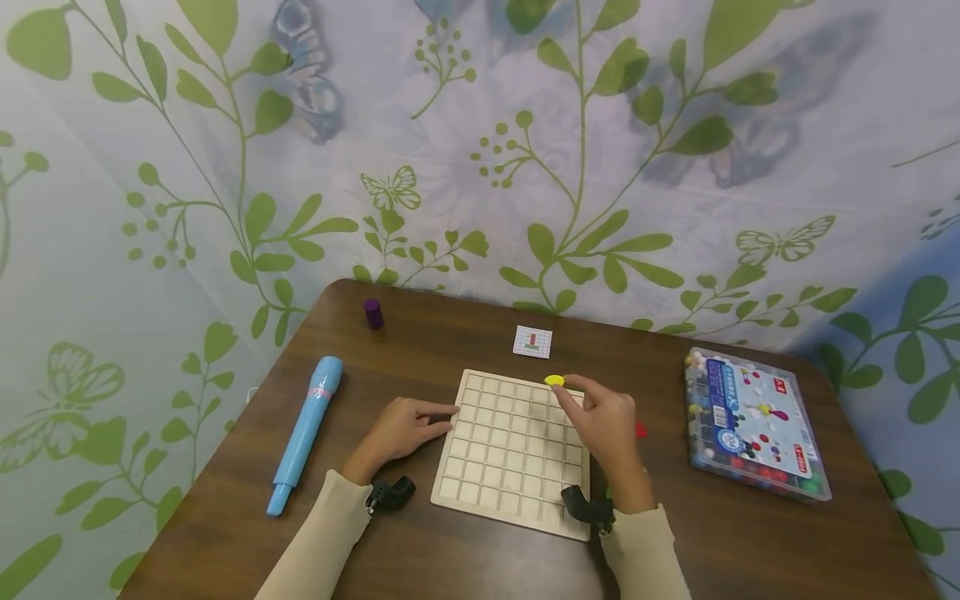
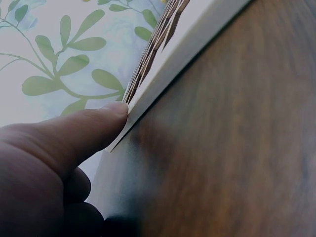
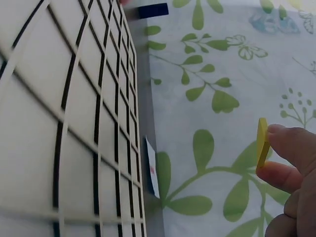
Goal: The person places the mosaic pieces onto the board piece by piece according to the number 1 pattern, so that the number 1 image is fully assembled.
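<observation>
Red piece (image 1: 641,430) partly hidden by right hand (image 1: 611,421); green piece (image 1: 609,493) mostly covered at right wrist (image 1: 632,492). Yellow piece (image 1: 554,380) pinched between right thumb and index, near far right corner of grid board (image 1: 495,437). Board's left edge touched by left hand (image 1: 400,430), thumb and index extended.

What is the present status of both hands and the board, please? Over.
Right hand pinching yellow piece, held off the board. Left hand touching board's left edge. Red piece right of the board, partly hidden by right hand.
</observation>
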The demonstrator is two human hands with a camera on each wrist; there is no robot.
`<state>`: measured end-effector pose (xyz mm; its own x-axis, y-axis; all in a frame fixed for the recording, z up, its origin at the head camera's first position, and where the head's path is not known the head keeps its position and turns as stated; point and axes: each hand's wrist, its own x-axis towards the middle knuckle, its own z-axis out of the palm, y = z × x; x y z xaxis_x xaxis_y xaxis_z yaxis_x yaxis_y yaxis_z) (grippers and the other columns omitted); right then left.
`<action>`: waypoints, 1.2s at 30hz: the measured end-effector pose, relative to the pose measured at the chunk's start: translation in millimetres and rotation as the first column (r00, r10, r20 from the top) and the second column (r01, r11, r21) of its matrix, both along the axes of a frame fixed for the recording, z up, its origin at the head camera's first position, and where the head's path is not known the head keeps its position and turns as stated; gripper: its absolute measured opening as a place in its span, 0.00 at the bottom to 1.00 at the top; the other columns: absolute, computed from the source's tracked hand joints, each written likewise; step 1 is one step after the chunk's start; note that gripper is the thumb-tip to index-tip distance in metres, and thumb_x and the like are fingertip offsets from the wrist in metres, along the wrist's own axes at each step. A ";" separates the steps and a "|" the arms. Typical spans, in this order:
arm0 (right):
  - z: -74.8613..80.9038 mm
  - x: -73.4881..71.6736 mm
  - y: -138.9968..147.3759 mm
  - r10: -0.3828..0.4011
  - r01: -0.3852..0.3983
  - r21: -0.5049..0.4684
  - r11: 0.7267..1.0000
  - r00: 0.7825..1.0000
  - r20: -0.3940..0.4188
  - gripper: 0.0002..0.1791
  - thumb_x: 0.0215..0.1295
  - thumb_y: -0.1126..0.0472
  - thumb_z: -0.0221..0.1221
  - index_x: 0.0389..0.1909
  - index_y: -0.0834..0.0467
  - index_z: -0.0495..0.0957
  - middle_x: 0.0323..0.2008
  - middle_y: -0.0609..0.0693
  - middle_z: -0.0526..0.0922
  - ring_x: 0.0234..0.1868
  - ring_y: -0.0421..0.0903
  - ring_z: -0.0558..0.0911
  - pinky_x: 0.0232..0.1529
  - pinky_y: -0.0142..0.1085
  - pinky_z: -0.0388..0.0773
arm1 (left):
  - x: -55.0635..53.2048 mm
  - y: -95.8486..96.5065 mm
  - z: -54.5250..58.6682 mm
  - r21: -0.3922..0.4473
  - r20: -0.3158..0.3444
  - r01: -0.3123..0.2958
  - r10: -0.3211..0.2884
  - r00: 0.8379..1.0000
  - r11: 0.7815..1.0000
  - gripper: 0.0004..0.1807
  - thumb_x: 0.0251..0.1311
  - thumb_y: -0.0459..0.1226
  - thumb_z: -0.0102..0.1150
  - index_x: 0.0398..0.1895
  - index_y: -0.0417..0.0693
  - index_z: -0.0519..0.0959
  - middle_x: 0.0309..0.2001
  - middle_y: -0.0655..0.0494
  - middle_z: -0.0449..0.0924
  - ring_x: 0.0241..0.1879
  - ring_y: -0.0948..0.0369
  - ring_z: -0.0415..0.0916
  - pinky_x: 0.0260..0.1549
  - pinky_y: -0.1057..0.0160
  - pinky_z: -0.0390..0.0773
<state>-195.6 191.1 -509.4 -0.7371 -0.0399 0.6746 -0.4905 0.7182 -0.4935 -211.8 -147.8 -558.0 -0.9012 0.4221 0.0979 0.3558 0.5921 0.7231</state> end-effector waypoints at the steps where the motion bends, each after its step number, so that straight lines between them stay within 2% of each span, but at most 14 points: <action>1: 0.1 -1.1 -2.9 0.016 -0.015 -0.014 1.000 1.000 0.021 0.12 0.53 0.62 0.77 0.38 0.60 0.90 0.13 0.35 0.54 0.16 0.28 0.47 0.14 0.30 0.47 | 0.3 0.0 0.2 0.004 0.005 -0.001 0.001 1.000 1.000 0.16 0.65 0.45 0.69 0.56 0.62 0.87 0.09 0.70 0.54 0.12 0.70 0.47 0.15 0.69 0.57; 6: -2.3 -4.6 -16.2 0.051 -0.046 -0.050 0.998 0.992 0.116 0.12 0.55 0.59 0.77 0.40 0.58 0.90 0.13 0.34 0.52 0.16 0.29 0.46 0.16 0.30 0.47 | 0.6 -0.1 1.5 0.012 0.030 -0.003 0.003 1.000 1.000 0.17 0.65 0.46 0.69 0.57 0.63 0.87 0.08 0.70 0.54 0.11 0.70 0.46 0.15 0.69 0.58; 10: -2.3 -6.1 -24.3 0.075 -0.069 -0.044 0.997 0.983 0.170 0.13 0.57 0.57 0.76 0.40 0.57 0.90 0.12 0.34 0.53 0.15 0.29 0.47 0.17 0.31 0.49 | 0.1 -0.5 2.4 0.014 0.043 -0.006 0.005 0.999 1.000 0.17 0.66 0.46 0.69 0.57 0.63 0.86 0.08 0.70 0.54 0.11 0.70 0.46 0.15 0.68 0.58; 18: -12.4 -10.5 -39.6 0.102 -0.102 -0.008 0.995 0.973 0.205 0.13 0.57 0.56 0.76 0.41 0.57 0.90 0.12 0.33 0.52 0.15 0.30 0.47 0.17 0.31 0.51 | -0.1 0.4 1.8 -0.002 0.034 -0.022 0.022 0.999 1.000 0.16 0.65 0.47 0.69 0.56 0.65 0.87 0.08 0.70 0.53 0.12 0.70 0.46 0.16 0.68 0.58; 22: -15.7 -11.1 -47.4 0.124 -0.122 -0.023 0.992 0.956 0.267 0.14 0.60 0.55 0.74 0.42 0.58 0.90 0.12 0.34 0.54 0.15 0.32 0.49 0.17 0.32 0.53 | -0.3 0.7 1.4 -0.008 0.032 -0.028 0.029 0.999 1.000 0.16 0.64 0.46 0.70 0.55 0.64 0.87 0.09 0.71 0.52 0.12 0.70 0.46 0.16 0.69 0.58; 27: -23.2 -12.9 -52.2 0.091 -0.103 0.017 0.994 0.928 0.360 0.16 0.62 0.52 0.73 0.46 0.58 0.90 0.12 0.37 0.56 0.15 0.34 0.52 0.18 0.33 0.55 | -0.8 1.2 2.4 -0.011 0.021 -0.023 0.023 0.999 1.000 0.16 0.64 0.45 0.70 0.55 0.63 0.88 0.09 0.71 0.53 0.12 0.70 0.47 0.16 0.69 0.57; 30: -28.5 -13.6 -52.3 0.065 -0.084 0.038 0.996 0.932 0.357 0.16 0.61 0.51 0.73 0.45 0.57 0.90 0.12 0.37 0.57 0.16 0.34 0.53 0.18 0.33 0.55 | -0.7 1.4 3.1 -0.006 0.021 -0.022 0.022 1.000 1.000 0.16 0.64 0.45 0.70 0.55 0.63 0.88 0.09 0.71 0.53 0.12 0.70 0.47 0.16 0.69 0.57; 36: -36.3 -14.9 -51.5 0.067 -0.087 0.045 0.995 0.943 0.327 0.15 0.62 0.51 0.73 0.43 0.57 0.90 0.11 0.37 0.58 0.16 0.35 0.54 0.18 0.33 0.55 | -0.5 1.5 2.1 -0.011 0.028 -0.032 0.032 0.999 0.999 0.16 0.64 0.46 0.70 0.55 0.64 0.88 0.09 0.71 0.53 0.12 0.70 0.47 0.16 0.69 0.57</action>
